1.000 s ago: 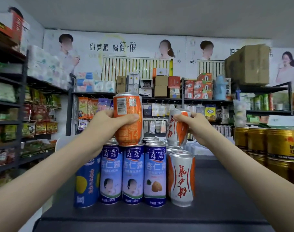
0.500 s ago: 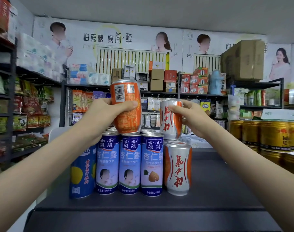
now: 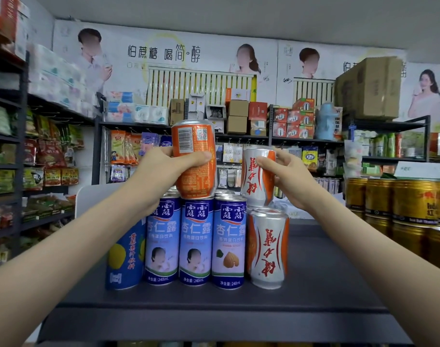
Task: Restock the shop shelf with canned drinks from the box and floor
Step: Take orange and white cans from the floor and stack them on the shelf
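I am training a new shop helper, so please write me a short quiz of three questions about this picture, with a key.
1. True or false: the left hand holds the orange can.
2. What does the right hand hold? A) a silver can B) a bottle C) nothing
3. Fill in: the gold cans stand to the ___ of the blue cans.
Key: 1 true; 2 A; 3 right.
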Motion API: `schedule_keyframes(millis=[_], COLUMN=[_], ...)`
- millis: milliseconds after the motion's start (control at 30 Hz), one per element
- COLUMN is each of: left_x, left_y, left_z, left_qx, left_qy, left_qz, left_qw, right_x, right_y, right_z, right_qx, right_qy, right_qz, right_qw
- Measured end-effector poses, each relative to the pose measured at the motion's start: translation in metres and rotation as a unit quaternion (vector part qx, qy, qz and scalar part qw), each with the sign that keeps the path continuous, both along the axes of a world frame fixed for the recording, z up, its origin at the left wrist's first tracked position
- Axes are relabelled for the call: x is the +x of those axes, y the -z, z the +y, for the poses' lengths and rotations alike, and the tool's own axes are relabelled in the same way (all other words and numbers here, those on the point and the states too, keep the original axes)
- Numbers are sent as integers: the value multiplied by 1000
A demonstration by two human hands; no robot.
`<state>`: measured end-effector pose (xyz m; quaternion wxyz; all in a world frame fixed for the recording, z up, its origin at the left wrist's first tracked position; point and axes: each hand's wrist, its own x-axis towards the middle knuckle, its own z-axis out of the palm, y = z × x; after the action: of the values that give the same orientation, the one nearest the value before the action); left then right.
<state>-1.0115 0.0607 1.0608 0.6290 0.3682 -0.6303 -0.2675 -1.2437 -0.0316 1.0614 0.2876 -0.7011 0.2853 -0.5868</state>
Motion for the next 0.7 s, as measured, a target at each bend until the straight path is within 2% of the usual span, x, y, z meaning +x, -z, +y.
schedule_keyframes(millis=[133,233,333,400,467,600,700], left_x=[0,-4,-10,-16,-25,-53,-71], left_y=[1,0,-2,-3,-4,-2,1], left_z=[0,1,3,5,9,24,27], left_qx=[-1,-12,-38,-61,-88,-168,-199], left_qy=[-1,2,-9,-31,-62,-138,-169], left_qz=[5,3,-10,-39,-82,-182,-212], left_qw=[1000,1000,999,997,991,959,942], right_x=[-3,-8,-9,-5,-1,12,7], right_y=[-2,-6,-12,-18,-23,-15,-2], right_z=[2,3,17,38,63,100,105], right_qx=[23,33,-40,-114,-156,-137,-115], right_qy=[-14,47,153,176,138,51,27], right_qz=[40,86,65,11,-11,83,43], right_qw=[999,995,985,978,978,986,992])
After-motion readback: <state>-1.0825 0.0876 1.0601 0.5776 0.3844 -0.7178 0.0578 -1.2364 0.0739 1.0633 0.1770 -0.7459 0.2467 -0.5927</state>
